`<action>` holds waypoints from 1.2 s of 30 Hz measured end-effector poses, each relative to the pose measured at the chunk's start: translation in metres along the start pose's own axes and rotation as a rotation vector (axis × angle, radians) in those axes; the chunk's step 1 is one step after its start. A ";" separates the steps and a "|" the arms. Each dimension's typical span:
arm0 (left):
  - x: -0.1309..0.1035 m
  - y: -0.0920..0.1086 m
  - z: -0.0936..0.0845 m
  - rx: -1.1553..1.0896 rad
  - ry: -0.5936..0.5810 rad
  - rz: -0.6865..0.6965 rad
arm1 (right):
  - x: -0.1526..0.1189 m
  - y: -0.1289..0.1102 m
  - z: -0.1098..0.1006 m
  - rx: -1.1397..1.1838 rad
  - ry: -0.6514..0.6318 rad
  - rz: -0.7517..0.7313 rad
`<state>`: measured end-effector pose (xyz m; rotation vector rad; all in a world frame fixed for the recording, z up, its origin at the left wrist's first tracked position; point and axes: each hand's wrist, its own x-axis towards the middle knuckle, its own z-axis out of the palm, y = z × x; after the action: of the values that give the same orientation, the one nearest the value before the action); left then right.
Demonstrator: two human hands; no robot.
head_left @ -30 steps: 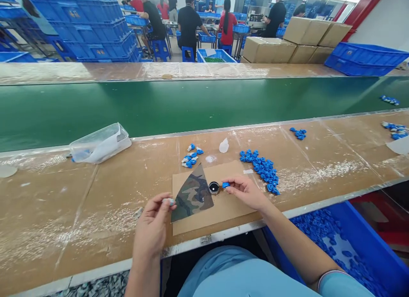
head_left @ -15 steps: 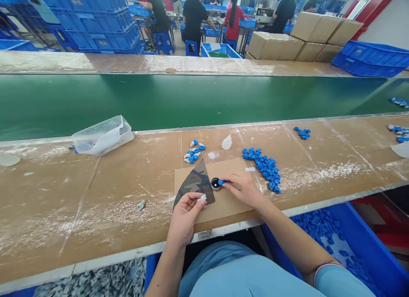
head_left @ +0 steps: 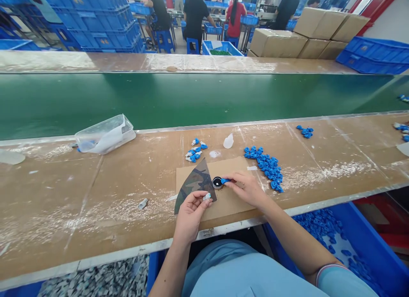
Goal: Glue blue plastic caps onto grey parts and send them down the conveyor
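Note:
My left hand (head_left: pixel 191 211) pinches a small whitish plastic piece (head_left: pixel 207 196) with a pale blue tip, above a dark camouflage-patterned sheet (head_left: pixel 195 180). Between the fingers of my right hand (head_left: pixel 247 188) is a small blue plastic piece (head_left: pixel 224 181). Its end reaches the rim of a small round pot (head_left: pixel 217 183) with black contents; whether it touches them I cannot tell. Sheet and pot lie on a cardboard piece (head_left: pixel 234 205). A curved pile of blue pieces (head_left: pixel 268 167) is right of the pot. Joined blue-and-white pieces (head_left: pixel 194 153) sit behind the sheet.
A clear plastic box (head_left: pixel 105 135) stands at the left by the green conveyor belt (head_left: pixel 191 99). One loose grey-white piece (head_left: pixel 143 203) lies left of my hand. Below the table edge are a blue bin (head_left: pixel 367 241) of blue pieces and a heap of grey pieces (head_left: pixel 99 275).
My left hand has moved slightly right and up with the whitish piece, nearer the pot. My right hand still holds the blue piece at the pot's rim. The whole view has shifted a little.

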<state>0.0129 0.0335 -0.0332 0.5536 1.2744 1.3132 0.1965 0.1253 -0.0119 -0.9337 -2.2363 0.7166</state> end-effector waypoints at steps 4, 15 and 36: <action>0.001 -0.002 0.000 0.002 -0.003 0.014 | -0.004 -0.001 0.001 0.074 0.021 0.039; -0.001 -0.004 0.000 -0.035 -0.043 -0.013 | -0.011 -0.017 0.006 0.252 0.058 0.082; -0.005 -0.002 0.002 0.210 -0.156 0.060 | -0.017 -0.015 0.021 0.258 -0.033 -0.060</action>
<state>0.0169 0.0288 -0.0327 0.8320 1.2818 1.1675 0.1852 0.0978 -0.0211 -0.7304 -2.1271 0.9715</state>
